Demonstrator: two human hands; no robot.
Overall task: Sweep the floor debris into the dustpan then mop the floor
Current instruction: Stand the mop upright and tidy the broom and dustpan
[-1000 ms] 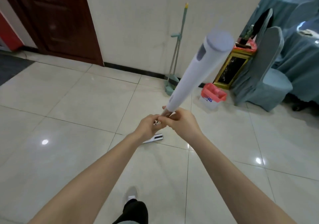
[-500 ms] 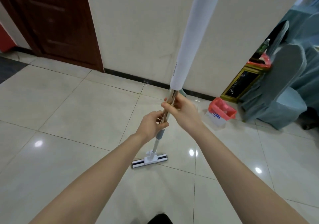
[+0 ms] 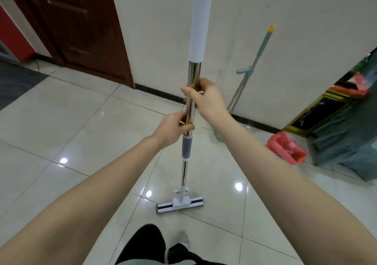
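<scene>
A mop stands nearly upright in front of me, its shiny metal pole (image 3: 193, 70) topped by a thick white sleeve (image 3: 201, 19). Its flat white head (image 3: 180, 203) rests on the tiled floor near my feet. My left hand (image 3: 173, 130) grips the pole just above a grey collar (image 3: 186, 146). My right hand (image 3: 206, 99) holds the pole higher up, fingers wrapped around the metal. A green-handled broom and dustpan set (image 3: 252, 68) leans on the wall to the right; its base is hidden behind my right arm.
A dark wooden door (image 3: 77, 25) is at the back left. A small bin with a red bag (image 3: 286, 150) stands on the floor at right, next to a gold-framed bin (image 3: 324, 111) and a blue-grey covered chair (image 3: 350, 142). Glossy tiles spread left.
The mop has swung from tilted toward me to nearly upright. Its head slid closer to my feet. My hands moved apart on the pole, the right one higher.
</scene>
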